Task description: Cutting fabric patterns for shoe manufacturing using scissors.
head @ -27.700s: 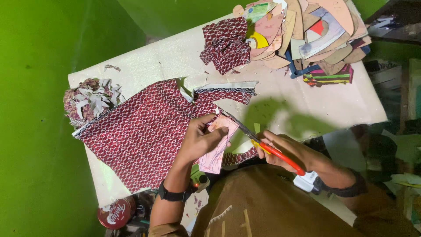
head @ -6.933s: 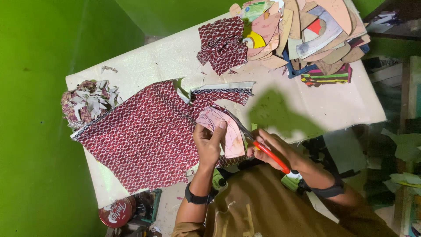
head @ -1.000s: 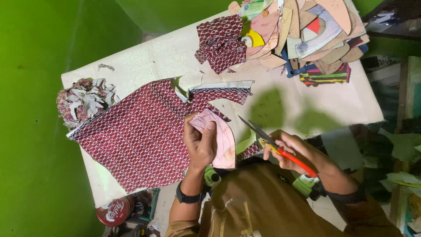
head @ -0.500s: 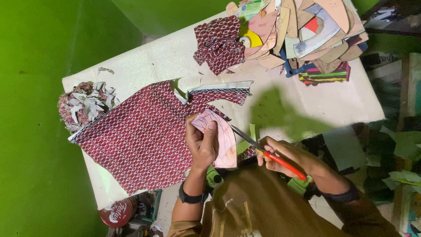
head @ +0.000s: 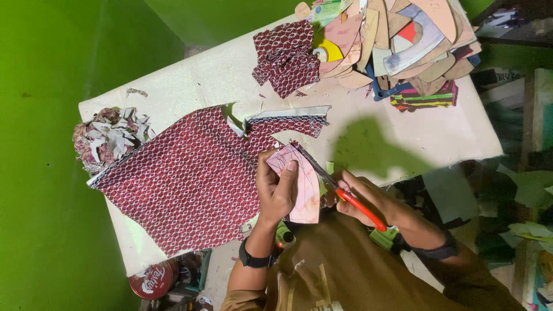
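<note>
Green walls frame the pale tabletop [head: 449,138] where I see my left hand [head: 276,190] gripping a pink curved paper pattern [head: 302,187] over dark red printed fabric [head: 184,184], low centre, while my right hand [head: 360,198] clasps red-handled scissors [head: 340,190] mid-cut, needing steady trimming along its edge.

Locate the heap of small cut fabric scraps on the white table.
In the head view, the heap of red-and-white fabric scraps sits at the white table's left edge, touching the large red patterned cloth's corner.

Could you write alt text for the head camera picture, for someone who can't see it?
A left hand holds a pink template while the right hand cuts along it with red-handled scissors, over red patterned cloth on a white table.
</note>
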